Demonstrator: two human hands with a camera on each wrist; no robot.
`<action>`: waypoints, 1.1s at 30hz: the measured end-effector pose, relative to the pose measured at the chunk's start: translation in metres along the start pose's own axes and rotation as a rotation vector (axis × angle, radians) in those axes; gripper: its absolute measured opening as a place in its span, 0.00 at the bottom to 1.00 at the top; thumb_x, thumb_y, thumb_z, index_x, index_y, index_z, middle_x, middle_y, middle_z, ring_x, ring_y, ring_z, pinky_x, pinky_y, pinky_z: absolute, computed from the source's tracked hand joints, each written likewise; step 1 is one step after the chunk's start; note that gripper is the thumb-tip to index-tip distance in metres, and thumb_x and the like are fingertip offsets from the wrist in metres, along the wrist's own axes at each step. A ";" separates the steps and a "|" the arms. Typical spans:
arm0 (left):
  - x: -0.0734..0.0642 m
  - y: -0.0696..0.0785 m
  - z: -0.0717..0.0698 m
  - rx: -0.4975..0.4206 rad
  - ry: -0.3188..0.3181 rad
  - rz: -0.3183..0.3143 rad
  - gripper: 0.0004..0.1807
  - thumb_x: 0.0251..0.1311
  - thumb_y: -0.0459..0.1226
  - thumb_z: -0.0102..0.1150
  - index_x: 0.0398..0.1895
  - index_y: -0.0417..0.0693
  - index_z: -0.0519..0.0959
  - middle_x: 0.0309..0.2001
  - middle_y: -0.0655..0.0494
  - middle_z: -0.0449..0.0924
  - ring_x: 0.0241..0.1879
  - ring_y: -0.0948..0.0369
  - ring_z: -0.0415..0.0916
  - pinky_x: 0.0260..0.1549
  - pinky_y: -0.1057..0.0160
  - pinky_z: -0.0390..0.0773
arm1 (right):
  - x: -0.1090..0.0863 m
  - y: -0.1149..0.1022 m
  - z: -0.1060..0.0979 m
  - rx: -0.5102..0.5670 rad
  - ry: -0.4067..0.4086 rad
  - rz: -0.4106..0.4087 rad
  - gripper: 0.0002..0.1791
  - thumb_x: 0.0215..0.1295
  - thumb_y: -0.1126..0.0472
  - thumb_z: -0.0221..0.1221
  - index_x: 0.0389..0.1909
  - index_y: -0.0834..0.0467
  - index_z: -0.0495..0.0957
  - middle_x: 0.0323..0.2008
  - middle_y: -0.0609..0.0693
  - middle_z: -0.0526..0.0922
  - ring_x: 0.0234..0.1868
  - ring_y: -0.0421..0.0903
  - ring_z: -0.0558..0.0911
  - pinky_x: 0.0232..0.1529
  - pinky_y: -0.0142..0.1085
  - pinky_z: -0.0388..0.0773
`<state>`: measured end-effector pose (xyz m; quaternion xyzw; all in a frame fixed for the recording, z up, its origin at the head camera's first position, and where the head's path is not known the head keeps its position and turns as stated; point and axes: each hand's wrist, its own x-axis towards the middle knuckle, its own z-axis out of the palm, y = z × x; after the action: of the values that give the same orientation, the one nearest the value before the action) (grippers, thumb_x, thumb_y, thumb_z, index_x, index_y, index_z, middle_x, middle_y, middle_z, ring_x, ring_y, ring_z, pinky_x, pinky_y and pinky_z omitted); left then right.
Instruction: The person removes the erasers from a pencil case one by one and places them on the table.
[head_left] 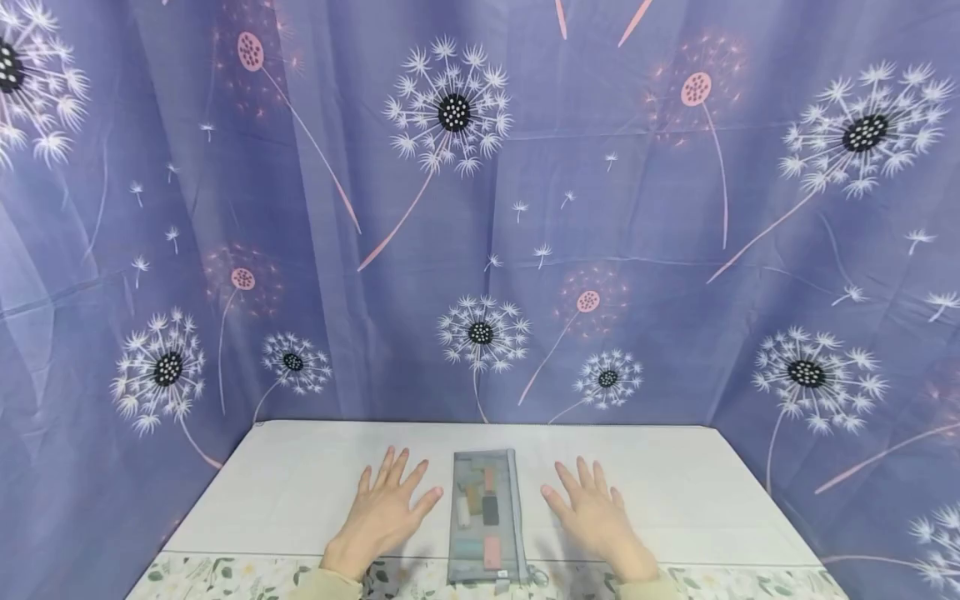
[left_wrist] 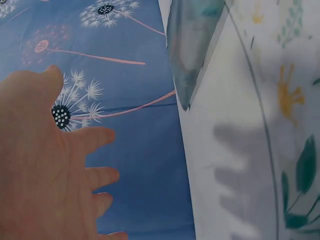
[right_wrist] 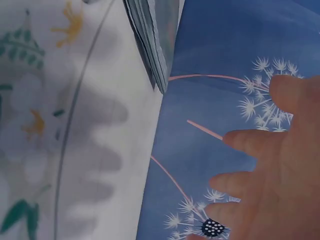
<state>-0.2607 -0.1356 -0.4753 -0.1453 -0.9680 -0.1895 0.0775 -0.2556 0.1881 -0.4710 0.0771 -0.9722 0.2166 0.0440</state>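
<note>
A see-through grey-blue pouch [head_left: 508, 500] lies lengthwise on the white surface [head_left: 675, 483], its near end reaching over a strip of leaf-and-flower print [head_left: 720, 582]. Inside the pouch, toward its near end, are a pink block [head_left: 492, 552] and, to the left of that, a teal piece [head_left: 469, 547]. Around the pouch's middle sit a dark block [head_left: 491, 510], a tan piece [head_left: 473, 498] and a whitish piece [head_left: 463, 512]; toward its far end is a salmon piece [head_left: 490, 478]. A small grey loop [head_left: 538, 576] sticks out at the pouch's near right corner.

The left hand [head_left: 384, 508] is just left of the pouch, not touching it, fingers spread, thumb toward the pouch, holding nothing. The right hand [head_left: 592, 510] mirrors it to the pouch's right, also apart, fingers fanned out and grasping nothing. Pale yellowish sleeves [head_left: 330, 585] show at the wrists, nearer than most of the pouch. Beyond the pouch and on both sides of it hangs a blue-violet curtain [head_left: 420, 333] printed with white and pink dandelions.
</note>
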 end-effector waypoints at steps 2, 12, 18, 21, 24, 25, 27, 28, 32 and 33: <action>0.000 0.000 0.003 -0.008 -0.004 -0.002 0.39 0.68 0.66 0.33 0.69 0.50 0.69 0.73 0.39 0.56 0.74 0.42 0.42 0.66 0.31 0.42 | -0.002 0.000 0.003 0.007 -0.003 0.000 0.36 0.74 0.37 0.41 0.70 0.59 0.65 0.71 0.70 0.55 0.72 0.72 0.46 0.62 0.74 0.45; 0.001 0.003 0.013 -0.045 -0.023 -0.006 0.40 0.68 0.67 0.32 0.70 0.52 0.69 0.73 0.40 0.55 0.74 0.43 0.41 0.66 0.31 0.42 | -0.009 -0.002 0.011 0.043 -0.022 0.008 0.35 0.74 0.38 0.41 0.68 0.59 0.67 0.70 0.71 0.56 0.72 0.72 0.47 0.62 0.74 0.45; -0.001 0.005 0.017 -0.067 -0.023 0.005 0.39 0.68 0.66 0.32 0.69 0.50 0.69 0.73 0.39 0.55 0.74 0.42 0.42 0.66 0.31 0.43 | -0.011 -0.002 0.016 0.069 -0.041 -0.007 0.34 0.74 0.39 0.42 0.66 0.60 0.69 0.70 0.70 0.58 0.71 0.72 0.48 0.61 0.74 0.46; -0.001 0.008 0.019 -0.083 -0.039 0.008 0.39 0.69 0.65 0.32 0.70 0.50 0.68 0.73 0.39 0.54 0.74 0.42 0.41 0.66 0.31 0.42 | -0.013 -0.002 0.018 0.091 -0.055 -0.025 0.32 0.74 0.40 0.44 0.65 0.60 0.71 0.69 0.70 0.59 0.71 0.72 0.48 0.61 0.74 0.46; 0.000 0.011 0.021 -0.101 -0.059 0.009 0.38 0.70 0.64 0.31 0.70 0.51 0.67 0.74 0.40 0.53 0.74 0.42 0.40 0.66 0.31 0.42 | -0.014 -0.002 0.019 0.110 -0.063 -0.038 0.31 0.74 0.41 0.45 0.64 0.60 0.72 0.69 0.70 0.60 0.71 0.72 0.49 0.61 0.74 0.47; 0.000 0.012 0.022 -0.105 -0.063 0.012 0.38 0.70 0.64 0.31 0.70 0.50 0.67 0.74 0.40 0.53 0.74 0.42 0.40 0.66 0.31 0.42 | -0.015 -0.003 0.019 0.116 -0.065 -0.041 0.30 0.74 0.42 0.45 0.64 0.60 0.72 0.69 0.70 0.60 0.71 0.72 0.49 0.61 0.74 0.47; 0.000 0.014 0.024 -0.115 -0.069 0.015 0.37 0.71 0.63 0.32 0.70 0.50 0.67 0.73 0.39 0.54 0.74 0.42 0.41 0.66 0.31 0.42 | -0.016 -0.003 0.020 0.128 -0.073 -0.047 0.30 0.74 0.42 0.46 0.63 0.60 0.72 0.68 0.71 0.60 0.71 0.72 0.49 0.61 0.74 0.48; 0.000 0.015 0.026 -0.117 -0.071 0.018 0.37 0.71 0.63 0.33 0.70 0.50 0.68 0.73 0.39 0.54 0.74 0.42 0.41 0.66 0.31 0.43 | -0.017 -0.003 0.021 0.135 -0.079 -0.049 0.30 0.74 0.42 0.46 0.63 0.60 0.73 0.68 0.71 0.61 0.71 0.72 0.50 0.61 0.74 0.48; -0.001 0.016 0.030 -0.113 -0.076 0.029 0.35 0.71 0.62 0.36 0.69 0.51 0.69 0.73 0.39 0.56 0.74 0.42 0.43 0.65 0.30 0.45 | -0.020 -0.003 0.023 0.152 -0.095 -0.060 0.30 0.73 0.43 0.47 0.62 0.61 0.73 0.67 0.72 0.62 0.70 0.74 0.51 0.59 0.75 0.49; -0.001 0.017 0.031 -0.110 -0.077 0.034 0.35 0.70 0.62 0.36 0.69 0.50 0.69 0.72 0.40 0.56 0.74 0.42 0.44 0.65 0.30 0.45 | -0.020 -0.004 0.023 0.155 -0.097 -0.062 0.29 0.73 0.43 0.48 0.62 0.61 0.73 0.66 0.72 0.63 0.69 0.74 0.52 0.59 0.75 0.49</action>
<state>-0.2579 -0.1092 -0.4978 -0.1729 -0.9557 -0.2356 0.0353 -0.2362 0.1776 -0.4928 0.1208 -0.9506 0.2859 -0.0024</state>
